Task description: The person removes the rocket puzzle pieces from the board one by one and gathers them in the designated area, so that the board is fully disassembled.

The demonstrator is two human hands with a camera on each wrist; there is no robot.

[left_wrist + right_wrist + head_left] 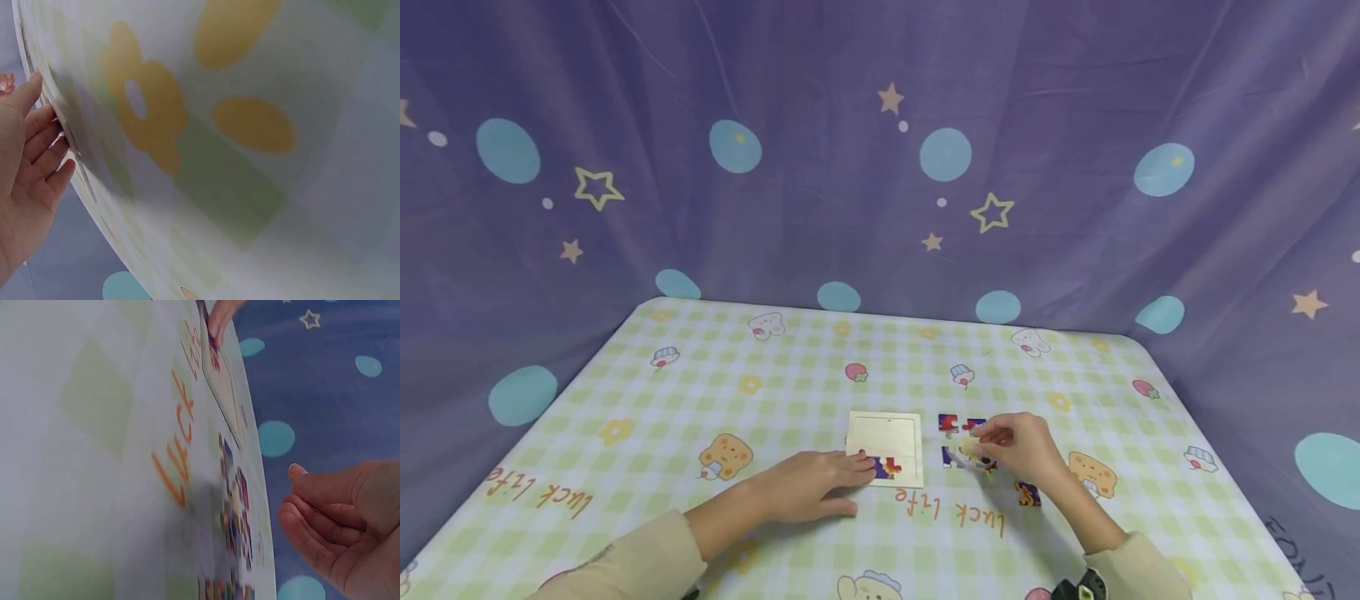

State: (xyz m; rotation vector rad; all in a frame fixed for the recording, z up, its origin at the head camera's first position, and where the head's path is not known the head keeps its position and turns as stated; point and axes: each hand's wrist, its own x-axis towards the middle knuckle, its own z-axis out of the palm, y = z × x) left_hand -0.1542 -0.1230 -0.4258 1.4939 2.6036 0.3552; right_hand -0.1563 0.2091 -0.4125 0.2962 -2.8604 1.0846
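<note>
A pale square puzzle tray (883, 433) lies on the table, with joined jigsaw pieces (887, 469) along its lower edge. My left hand (808, 483) rests its outstretched fingertips over the tray's lower left corner, covering part of those pieces. To the right of the tray is a loose cluster of colourful jigsaw pieces (949, 423). Over this cluster hovers my right hand (1026, 446), fingers loosely bent. In the right wrist view, nothing shows between its thumb and fingers (306, 519), and they are apart from the pieces.
One separate jigsaw piece (1027, 494) lies below the right forearm, nearer me than the cluster. The table bears a green checked cloth (805, 367) with printed cartoons and lettering. Behind it hangs a purple curtain (835, 208) with stars and blue dots.
</note>
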